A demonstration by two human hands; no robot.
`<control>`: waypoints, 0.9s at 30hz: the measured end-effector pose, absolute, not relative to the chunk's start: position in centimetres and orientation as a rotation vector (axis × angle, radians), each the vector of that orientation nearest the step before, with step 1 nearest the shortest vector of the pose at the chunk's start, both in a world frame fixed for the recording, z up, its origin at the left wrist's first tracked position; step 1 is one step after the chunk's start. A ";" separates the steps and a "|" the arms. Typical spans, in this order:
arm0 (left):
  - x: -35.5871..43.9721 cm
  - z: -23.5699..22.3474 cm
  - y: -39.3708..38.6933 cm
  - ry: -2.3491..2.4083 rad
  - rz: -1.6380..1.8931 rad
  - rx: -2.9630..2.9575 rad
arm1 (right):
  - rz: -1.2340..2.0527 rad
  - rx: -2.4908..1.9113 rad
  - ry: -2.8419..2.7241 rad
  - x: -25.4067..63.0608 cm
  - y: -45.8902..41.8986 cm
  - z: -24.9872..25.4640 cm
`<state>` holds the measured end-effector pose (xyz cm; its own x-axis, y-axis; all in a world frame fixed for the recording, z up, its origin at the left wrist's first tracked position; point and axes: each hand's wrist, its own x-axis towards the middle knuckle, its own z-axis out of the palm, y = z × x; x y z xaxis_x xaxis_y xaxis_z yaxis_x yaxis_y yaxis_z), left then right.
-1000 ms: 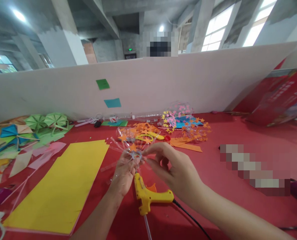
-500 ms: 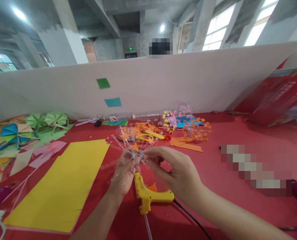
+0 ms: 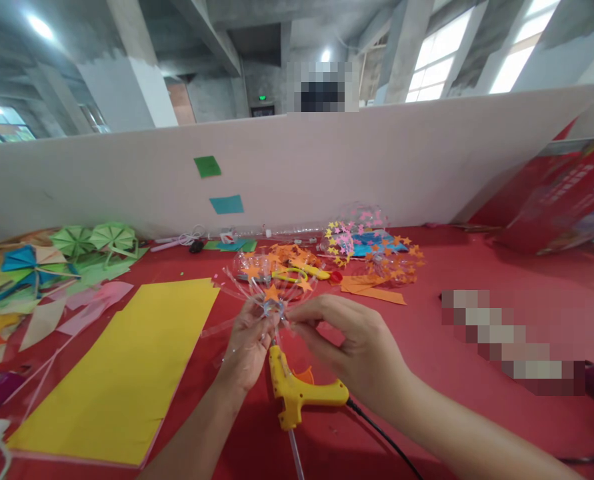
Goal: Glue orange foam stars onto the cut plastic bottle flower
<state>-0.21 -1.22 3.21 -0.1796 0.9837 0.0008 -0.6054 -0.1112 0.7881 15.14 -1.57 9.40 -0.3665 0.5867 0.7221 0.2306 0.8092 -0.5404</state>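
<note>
My left hand (image 3: 249, 343) is closed around a clear plastic bottle top cut into strips (image 3: 273, 309), its thin strips fanning outward. An orange paper star (image 3: 272, 293) and further orange stars sit on or just behind the strips. From the other side my right hand (image 3: 359, 333) pinches at the edge of the bottle piece, thumb and forefinger together; what lies between the fingertips is too small to make out. Just below the hands lies a yellow hot glue gun (image 3: 299, 390), nozzle pointing away from me, a clear glue stick (image 3: 295, 453) coming out of its rear.
Yellow paper sheets (image 3: 121, 373) lie left. Behind are orange paper scraps (image 3: 371, 289), star-covered plastic pieces (image 3: 339, 241) and a clear bottle (image 3: 297, 233) against a white partition (image 3: 287, 160). Green folded-paper umbrellas (image 3: 111, 239) stand far left. The glue gun's black cord (image 3: 387, 437) runs right.
Almost nothing differs. The strip piece has turned slightly in my hands, its stars shifting a little to the right. My right fingertips have moved only slightly.
</note>
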 end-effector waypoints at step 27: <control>-0.4 2.9 -1.2 0.789 1.614 0.716 | 0.404 -0.529 -2.005 15.3 -2.1 9.6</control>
<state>-0.44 -1.25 2.92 -0.1694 0.9848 0.0375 -0.5757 -0.1297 0.8073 15.30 -2.07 9.60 -0.4209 0.5239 0.7405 0.1960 0.8496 -0.4897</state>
